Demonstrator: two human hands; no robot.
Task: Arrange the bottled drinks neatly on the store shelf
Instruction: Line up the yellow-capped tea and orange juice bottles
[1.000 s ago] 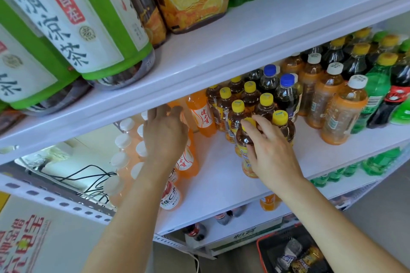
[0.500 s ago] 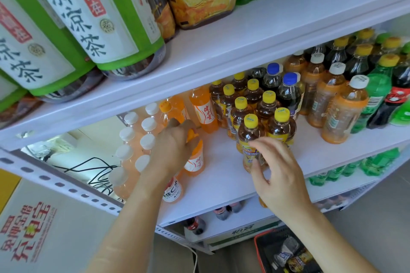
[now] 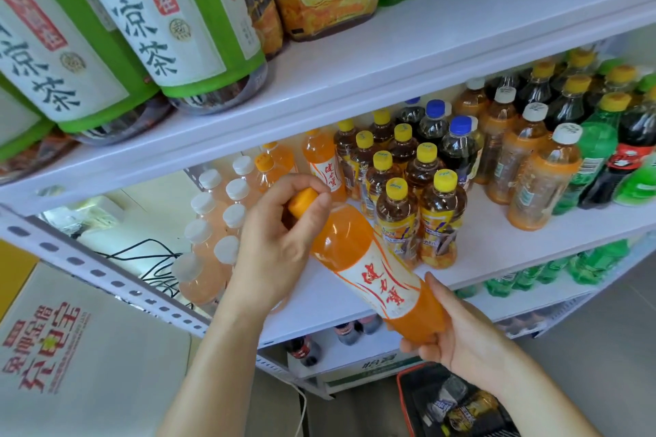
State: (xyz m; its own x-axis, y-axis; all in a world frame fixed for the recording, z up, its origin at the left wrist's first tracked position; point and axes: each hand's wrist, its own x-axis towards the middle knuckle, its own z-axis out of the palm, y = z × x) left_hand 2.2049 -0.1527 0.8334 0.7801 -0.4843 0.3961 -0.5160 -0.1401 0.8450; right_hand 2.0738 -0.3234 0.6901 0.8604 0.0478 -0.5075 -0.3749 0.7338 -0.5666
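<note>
**Item 1: orange drink bottle** (image 3: 369, 270). It is off the board, in the air at the near edge of the middle shelf (image 3: 497, 248). It lies tilted, with the orange cap (image 3: 301, 200) far-left and the base near-right. The white label faces up.

**Item 2: left hand** (image 3: 273, 252). The fingers (image 3: 298, 184) curl round the neck and cap. This grip likely steers the top end.

**Item 3: right hand** (image 3: 458, 341). The fingers curl under the base and the thumb lies along the side. This hold likely bears the weight while the bottle is turned or moved to a new spot.

**Item 4: yellow-capped tea bottles** (image 3: 397, 220). They stand upright in tight rows, just right of the held bottle.

**Item 5: standing orange bottles** (image 3: 324, 167). They are of the same kind and stand far back, left of the tea rows. That is the probable home for Item 1.

**Item 6: white-capped pale bottles** (image 3: 213, 234). They stand in rows at the left end.

**Item 7: basket** (image 3: 404, 387). It sits below on the near side, with packets in it.

**Change record.** Half a second ago the left hand covered the orange bottle while it stood on the board, and the right hand touched the front tea bottle. Now the orange bottle is lifted clear and held at both ends. The right hand has let the tea bottle go, and the tea rows stand as they did.
</note>
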